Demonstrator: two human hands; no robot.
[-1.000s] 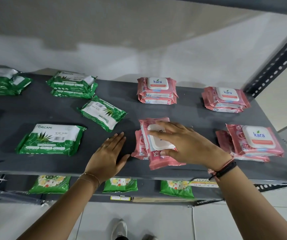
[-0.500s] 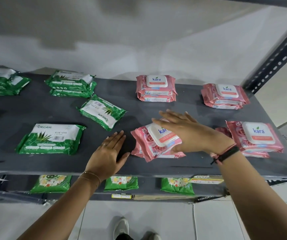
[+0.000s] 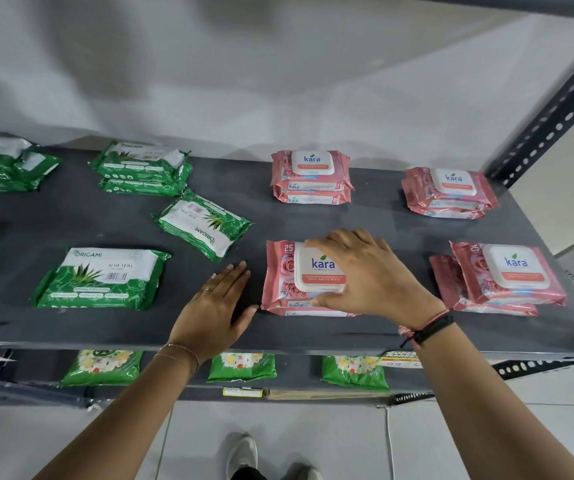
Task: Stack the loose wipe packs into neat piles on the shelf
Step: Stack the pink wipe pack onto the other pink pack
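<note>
Left hand [image 3: 213, 306]: flat, palm down, fingers together, holding nothing, on the dark grey metal shelf [image 3: 71, 327].
Right hand [image 3: 365, 275]: fingers spread, gripping the pink soft-plastic Kara wipe pack [image 3: 287, 271] (topmost of a front-row pile).
Behind: two pink piles.

A shop or stockroom: a grey metal shelf [image 3: 313, 220] on a slotted steel upright [image 3: 552, 112] carries branded wipe packs [image 3: 310, 174] in multiples, with a price label [image 3: 400, 359] on its front edge.
</note>
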